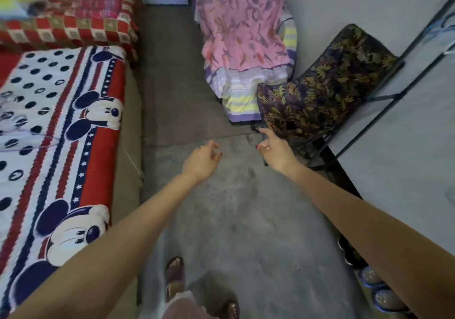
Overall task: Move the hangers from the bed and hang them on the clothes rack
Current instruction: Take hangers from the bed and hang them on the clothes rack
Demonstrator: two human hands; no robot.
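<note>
Grey concrete floor (221, 208) runs ahead of me between the bed (61, 134) and a pale wall. The bed, off to my left side of the floor strip, carries a red, white and blue cartoon-mouse blanket (73, 112), and beyond that blanket lies a folded red checked quilt (73, 23). On the blanket near the bed's far edge from the floor I can make out thin pale wire shapes (14, 119), blurred; they may be the hangers, but I cannot tell for sure. Across the floor from the bed stands the dark metal clothes rack (384, 97), with a dark leaf-print cloth (327, 85) draped over it and pink and striped cloths (241, 35) hanging just beyond.

My left hand (203, 161) hovers over the floor, away from the bed, fingers loosely curled and holding nothing. My right hand (275, 149) reaches toward the lower edge of the leaf-print cloth, index finger stretched out, the others relaxed; it grips nothing. My sandalled feet (176, 277) stand on the floor below my arms.
</note>
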